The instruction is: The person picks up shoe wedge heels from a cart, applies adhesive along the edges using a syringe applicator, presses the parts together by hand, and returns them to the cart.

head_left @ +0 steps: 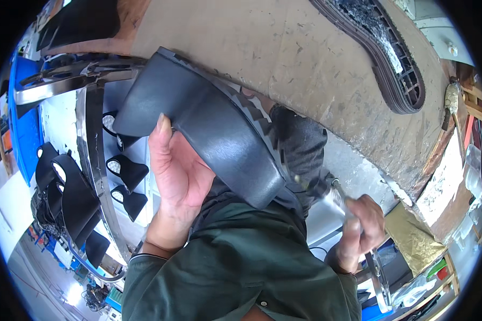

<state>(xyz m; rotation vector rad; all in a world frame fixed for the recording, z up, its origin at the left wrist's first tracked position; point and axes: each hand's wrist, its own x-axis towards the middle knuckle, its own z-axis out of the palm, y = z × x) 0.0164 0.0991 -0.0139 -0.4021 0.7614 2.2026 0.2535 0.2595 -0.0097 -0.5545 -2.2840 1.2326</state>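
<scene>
My left hand (183,168) is closed on a thick black wedge shoe sole (198,117), thumb on its smooth side wall and the other fingers hidden behind it. The sole is tilted across the front of my body. Its toothed tread edge faces up and to the right. My right hand (365,227) is closed around a small brush (333,199) with a metallic collar. The brush tip is blurred and points at the sole's lower right end; whether they touch I cannot tell. The brush's handle is mostly hidden by my fingers.
A worn table (326,80) slants across the far side, bearing a brown sole (393,59) with a ribbed inside. On the left, a metal rack (93,139) stands beside several black curved shoe pieces (75,198). A hammer-like tool (451,101) lies at the right edge.
</scene>
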